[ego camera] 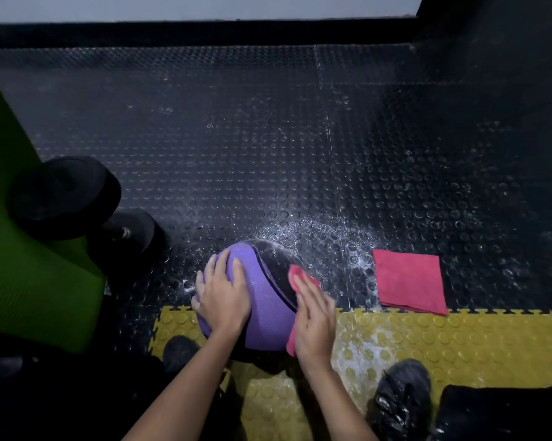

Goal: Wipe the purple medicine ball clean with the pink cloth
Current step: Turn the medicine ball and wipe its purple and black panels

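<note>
From the head camera, the purple medicine ball (261, 300) sits on the floor at the seam where the black studded mat (236, 138) meets a yellow studded strip (459, 338), just ahead of the person's two dark shoes (402, 399). The left hand (223, 294) lies flat on the ball's purple left side, its grip open with the fingers spread. The right hand (314, 319) presses the pink cloth (295, 275) against the ball's right side, over the edge of its glossy black panel, fingers straight, so that grip is open too and the cloth is held only by pressure. White specks (316, 230) lie scattered on the mat behind the ball. A second cloth (410, 283), folded square and also pink, lies on the floor to the right, apart from the ball. At left are a green mat (19, 265) and black round weights (64, 195).
</note>
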